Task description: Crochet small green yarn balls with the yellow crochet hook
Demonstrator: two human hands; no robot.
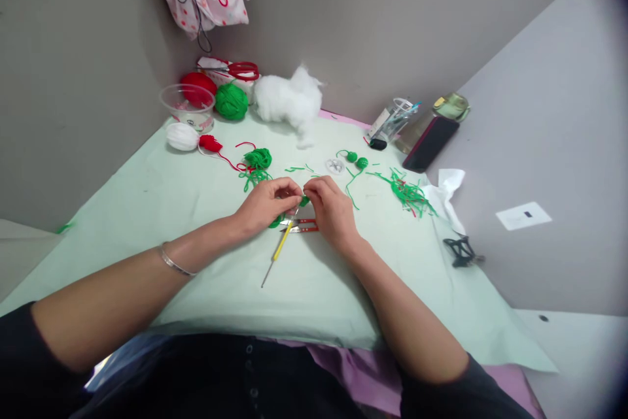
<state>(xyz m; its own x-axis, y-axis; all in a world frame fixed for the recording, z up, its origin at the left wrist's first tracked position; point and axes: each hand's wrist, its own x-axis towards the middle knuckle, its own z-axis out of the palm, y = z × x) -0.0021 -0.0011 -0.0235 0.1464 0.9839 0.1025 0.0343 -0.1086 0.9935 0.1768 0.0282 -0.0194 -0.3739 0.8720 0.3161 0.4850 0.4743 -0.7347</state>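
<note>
My left hand (pixel 271 204) is closed in a pinch at the edge of a small green yarn piece (pixel 305 200). From the other side my right hand (pixel 334 215) pinches the same piece, and the fingers hide most of it. A crochet hook with a yellow handle (pixel 282 242) slants down just below my fingers; whether it touches the left hand, I cannot tell. Orange-handled thread snips (pixel 308 225) lie on the cloth under my hands. Green yarn (pixel 275 221) shows partly beneath my left hand.
Behind my hands are a loose green yarn bundle (pixel 258 158), two green balls (pixel 362 163) and yarn scraps (pixel 408 193). Farther back stand a plastic tub (pixel 189 119), a green yarn ball (pixel 231 102), white stuffing (pixel 289 97), red-handled scissors (pixel 244 70) and a phone (pixel 432 144).
</note>
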